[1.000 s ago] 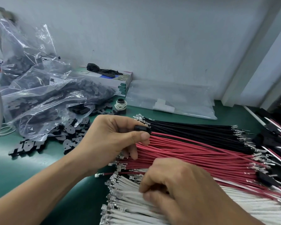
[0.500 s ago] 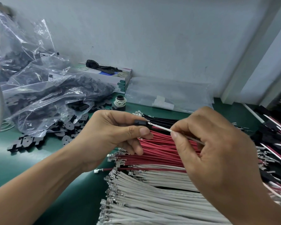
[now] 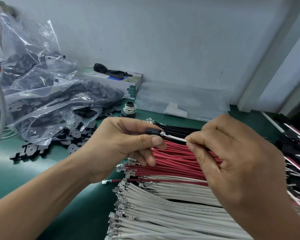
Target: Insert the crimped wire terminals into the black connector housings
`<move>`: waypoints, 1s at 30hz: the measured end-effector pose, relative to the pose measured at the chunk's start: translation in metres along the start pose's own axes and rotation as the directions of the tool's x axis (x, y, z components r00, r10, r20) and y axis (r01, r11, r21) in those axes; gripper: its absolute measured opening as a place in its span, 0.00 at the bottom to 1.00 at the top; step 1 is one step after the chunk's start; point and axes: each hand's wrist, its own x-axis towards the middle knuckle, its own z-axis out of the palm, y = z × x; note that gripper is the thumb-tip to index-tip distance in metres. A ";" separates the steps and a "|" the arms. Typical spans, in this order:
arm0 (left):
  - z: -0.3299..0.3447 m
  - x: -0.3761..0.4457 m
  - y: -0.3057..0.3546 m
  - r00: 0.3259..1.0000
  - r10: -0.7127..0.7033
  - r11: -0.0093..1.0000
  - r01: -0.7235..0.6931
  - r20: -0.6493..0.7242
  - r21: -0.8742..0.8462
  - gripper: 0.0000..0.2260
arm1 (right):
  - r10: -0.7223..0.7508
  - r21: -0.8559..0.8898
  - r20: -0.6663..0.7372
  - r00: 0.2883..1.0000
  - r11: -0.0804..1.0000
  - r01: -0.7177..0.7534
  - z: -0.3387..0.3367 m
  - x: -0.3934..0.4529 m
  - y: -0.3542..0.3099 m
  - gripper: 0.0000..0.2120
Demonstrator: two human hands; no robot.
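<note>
Housing pinched in left hand | white wire pinched in right hand | terminal at housing mouth, wire axis in line, running rightward.

Wall: plain, pale grey-blue.
Table: dark green top.
Right corner: white post standing up.

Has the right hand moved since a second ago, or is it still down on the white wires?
Yes. The right hand has come up off the white wire pile and away over the red wires, and now pinches a white wire at the black housing.
</note>
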 end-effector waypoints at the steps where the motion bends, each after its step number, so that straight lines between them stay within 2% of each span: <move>1: 0.000 0.000 0.000 1.000 0.002 1.000 -0.002 0.000 0.006 0.13 | -0.004 0.005 0.000 1.000 1.000 0.004 0.000 0.000 0.001 0.06; 5: 0.000 0.000 0.000 1.000 0.027 0.999 -0.026 -0.003 0.033 0.13 | 0.046 0.087 0.041 0.998 0.995 -0.049 0.004 -0.001 0.000 0.05; 10: 0.000 -0.002 0.002 0.994 0.111 0.984 -0.108 -0.015 0.141 0.11 | 0.264 0.363 0.193 0.945 0.876 -0.319 0.009 -0.001 -0.002 0.06; 12: -0.002 -0.003 0.004 0.993 0.114 0.974 -0.111 -0.003 0.199 0.10 | 0.299 0.390 0.223 0.928 0.845 -0.366 0.012 -0.002 -0.003 0.03; 15: -0.003 -0.004 0.006 0.994 0.103 0.954 -0.108 0.033 0.281 0.10 | 0.206 0.157 0.090 0.974 0.963 -0.218 0.016 -0.003 -0.004 0.06; 17: -0.003 -0.004 0.006 0.994 0.104 0.953 -0.105 0.020 0.283 0.10 | 0.134 0.062 0.009 0.991 0.989 -0.134 0.017 -0.003 -0.004 0.06; 21: -0.002 -0.005 0.007 0.995 0.098 0.953 -0.096 0.008 0.286 0.09 | 0.136 0.171 -0.001 0.991 0.976 -0.134 0.018 -0.007 -0.004 0.06; 25: -0.004 -0.005 0.009 0.996 0.059 0.967 -0.075 0.073 0.245 0.08 | 0.272 0.410 0.089 0.958 0.866 -0.284 0.019 -0.015 -0.008 0.04; 27: -0.005 -0.006 0.010 0.995 0.056 0.959 -0.076 0.080 0.274 0.09 | 0.273 0.393 0.097 0.957 0.873 -0.289 0.022 -0.018 -0.010 0.04; 30: -0.003 -0.007 0.008 0.995 0.080 0.910 -0.094 0.052 0.403 0.09 | 0.203 0.224 0.011 0.979 0.954 -0.201 0.023 -0.017 -0.009 0.06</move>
